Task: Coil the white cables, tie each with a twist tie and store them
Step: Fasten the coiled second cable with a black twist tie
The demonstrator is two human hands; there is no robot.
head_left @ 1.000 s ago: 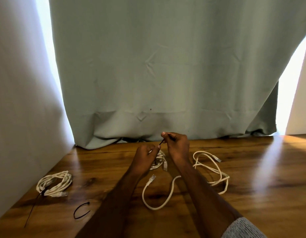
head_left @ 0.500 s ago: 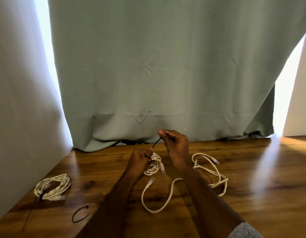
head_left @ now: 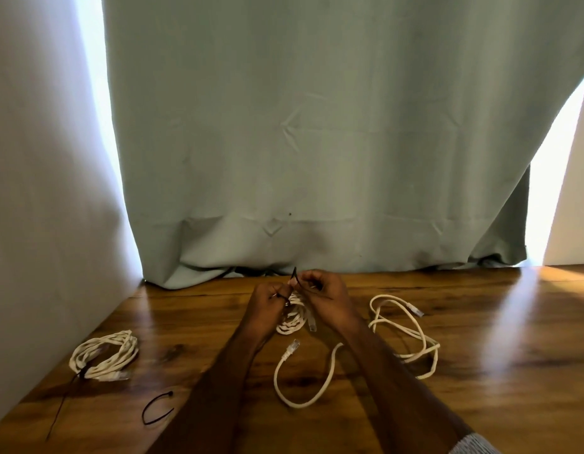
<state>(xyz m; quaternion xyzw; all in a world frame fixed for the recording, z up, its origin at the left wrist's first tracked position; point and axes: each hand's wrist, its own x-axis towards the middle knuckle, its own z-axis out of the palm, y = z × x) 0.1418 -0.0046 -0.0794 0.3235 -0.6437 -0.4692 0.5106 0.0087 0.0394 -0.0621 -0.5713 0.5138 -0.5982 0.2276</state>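
A small coiled white cable hangs between my two hands above the wooden table. My left hand grips the coil's top together with one end of a black tie. My right hand pinches the tie's other part, whose tip sticks up above the fingers. A loose white cable lies uncoiled on the table to the right and under my right forearm, one plug near the coil. A coiled white cable bound with a black tie lies at the left.
A spare black tie lies bent on the table near the front left. A grey-green curtain hangs behind the table and a pale wall bounds the left side.
Both hands have drawn closer together over the small coil. My right hand has brought the tie's end down toward my left hand, and the tie now loops at the coil's top.
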